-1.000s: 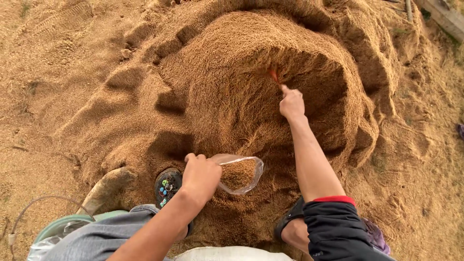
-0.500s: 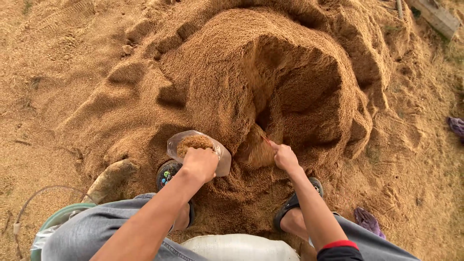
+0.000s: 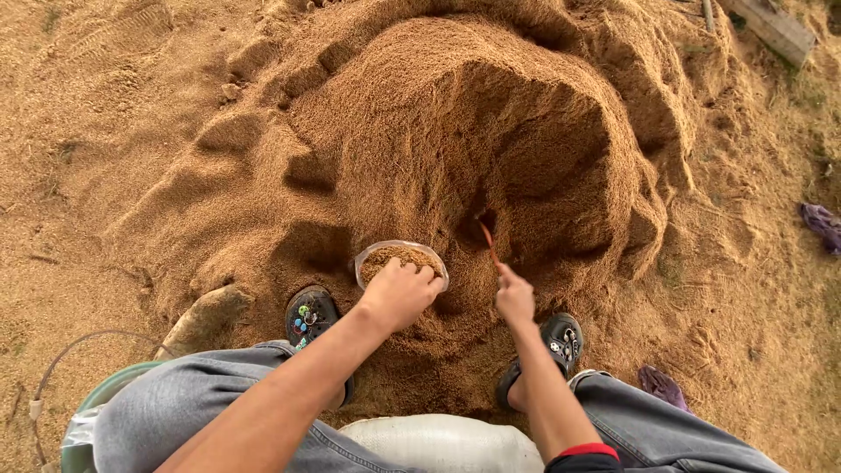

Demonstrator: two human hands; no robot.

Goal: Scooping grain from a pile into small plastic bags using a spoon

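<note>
While your left hand (image 3: 399, 293) is gripping the sawdust-filled clear bowl (image 3: 400, 260), your right hand (image 3: 515, 298) is pinching a thin red stick (image 3: 488, 241); its tip is poking the sawdust heap (image 3: 491, 114).

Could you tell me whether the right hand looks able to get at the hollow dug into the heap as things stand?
Probably yes: the right hand holds a thin reddish stick whose tip already meets the hollow, with nothing between.

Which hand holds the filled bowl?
The left hand grips the clear bowl heaped with brown husk; the right hand holds only a thin orange stick.
</note>
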